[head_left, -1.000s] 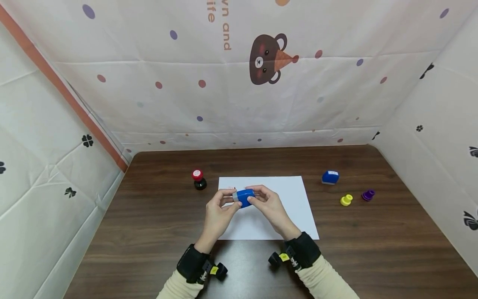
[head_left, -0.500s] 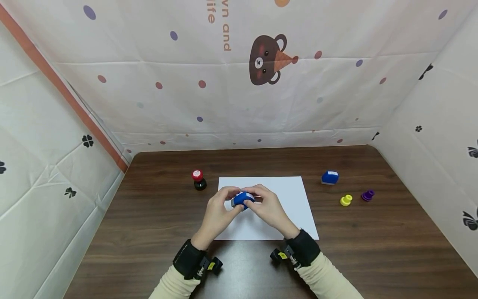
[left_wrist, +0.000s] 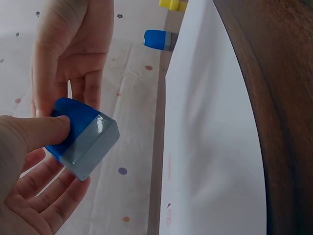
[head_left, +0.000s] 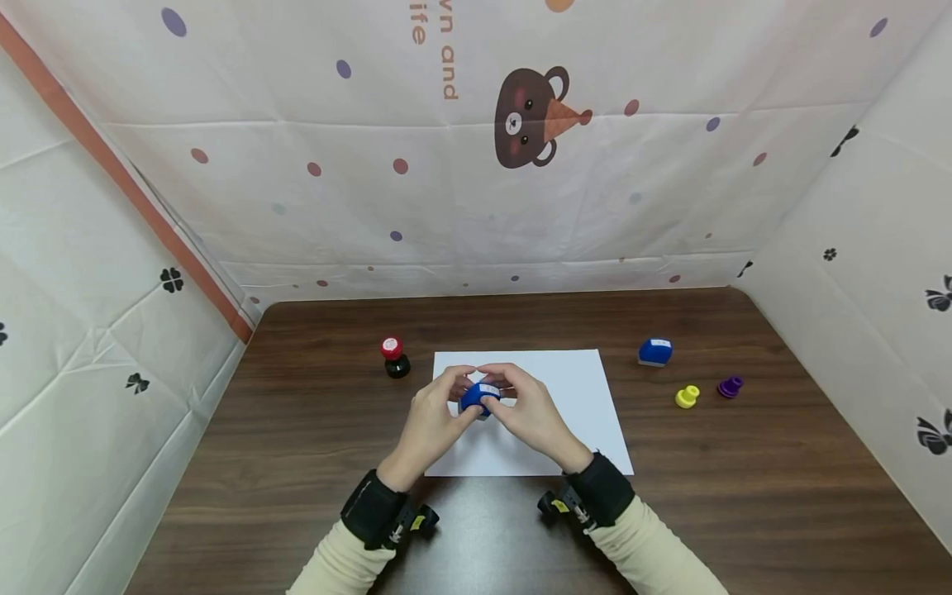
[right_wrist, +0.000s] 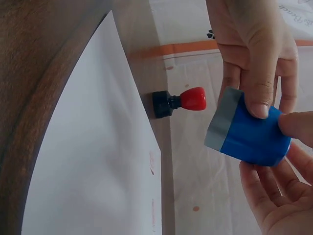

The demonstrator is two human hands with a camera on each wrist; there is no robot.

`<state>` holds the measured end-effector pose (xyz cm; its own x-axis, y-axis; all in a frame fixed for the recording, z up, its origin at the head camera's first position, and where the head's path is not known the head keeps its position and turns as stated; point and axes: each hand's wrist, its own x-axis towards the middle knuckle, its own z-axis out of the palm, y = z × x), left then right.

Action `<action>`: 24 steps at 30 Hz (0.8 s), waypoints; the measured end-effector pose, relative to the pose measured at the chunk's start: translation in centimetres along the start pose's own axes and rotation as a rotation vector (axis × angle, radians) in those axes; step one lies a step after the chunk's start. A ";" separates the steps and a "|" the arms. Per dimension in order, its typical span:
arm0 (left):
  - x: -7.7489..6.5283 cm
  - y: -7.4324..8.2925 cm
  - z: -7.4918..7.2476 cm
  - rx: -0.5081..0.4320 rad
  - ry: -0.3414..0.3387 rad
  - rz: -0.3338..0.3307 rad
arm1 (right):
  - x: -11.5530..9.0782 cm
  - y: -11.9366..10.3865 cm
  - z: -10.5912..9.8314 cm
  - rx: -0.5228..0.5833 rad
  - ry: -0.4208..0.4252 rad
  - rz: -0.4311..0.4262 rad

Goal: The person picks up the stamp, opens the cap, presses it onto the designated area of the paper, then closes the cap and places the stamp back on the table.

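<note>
A little below the middle of the head view, my left hand (head_left: 431, 420) and my right hand (head_left: 534, 413) hold one blue-and-grey block (head_left: 479, 398), the fingers of both clamped on it, above the white sheet (head_left: 583, 417). On the counter (head_left: 260, 463), at right, are another blue object (head_left: 655, 352), a yellow piece (head_left: 687, 397) and a purple piece (head_left: 730, 387); left of centre stands a red-and-black piece (head_left: 395, 359).
</note>
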<state>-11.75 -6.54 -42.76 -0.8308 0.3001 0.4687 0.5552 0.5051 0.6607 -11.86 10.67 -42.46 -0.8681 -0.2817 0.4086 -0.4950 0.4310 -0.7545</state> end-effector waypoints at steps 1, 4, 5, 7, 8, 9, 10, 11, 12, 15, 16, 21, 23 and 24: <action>0.0 -0.1 0.0 0.005 -0.004 -0.003 | 0.0 0.0 0.0 0.004 0.001 -0.006; -0.1 -0.3 -0.2 0.015 -0.010 -0.007 | 0.1 0.1 -0.2 -0.001 0.002 -0.019; -0.2 -0.5 -0.3 0.018 -0.013 -0.011 | 0.1 0.2 -0.3 -0.004 0.003 -0.023; -0.4 -0.9 -0.6 0.024 -0.014 -0.016 | 0.0 0.4 -0.5 -0.021 0.007 -0.028; -0.5 -1.0 -0.8 0.026 -0.012 -0.021 | 0.0 0.6 -0.7 -0.028 0.011 -0.031; -0.6 -1.3 -1.0 0.028 -0.009 -0.029 | -0.1 0.8 -0.9 -0.039 0.013 -0.030; -0.6 -1.5 -1.2 0.030 -0.006 -0.038 | -0.2 1.0 -1.1 -0.048 0.017 -0.027; -0.7 -1.9 -1.5 0.035 0.001 -0.046 | -0.3 1.2 -1.3 -0.059 0.021 -0.023; -0.8 -2.2 -1.8 0.038 0.009 -0.056 | -0.4 1.5 -1.5 -0.070 0.024 -0.019; -1.2 -3.2 -2.8 0.058 0.032 -0.100 | -0.7 2.2 -2.3 -0.093 0.038 -0.007; -1.4 -3.6 -3.2 0.064 0.038 -0.115 | -0.8 2.5 -2.6 -0.098 0.046 -0.005; -2.0 -5.6 -5.3 0.108 0.058 -0.189 | -1.3 3.8 -4.6 -0.140 0.075 0.011; -2.2 -6.5 -6.2 0.125 0.069 -0.213 | -1.4 4.3 -5.5 -0.169 0.086 0.015; -2.2 -6.9 -6.6 0.134 0.075 -0.226 | -1.5 4.6 -6.1 -0.183 0.094 0.014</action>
<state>-13.48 -16.03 -44.50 -0.9253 0.1092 0.3633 0.3415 0.6569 0.6723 -13.07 18.26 -43.41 -0.8704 -0.1973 0.4511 -0.4737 0.5851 -0.6582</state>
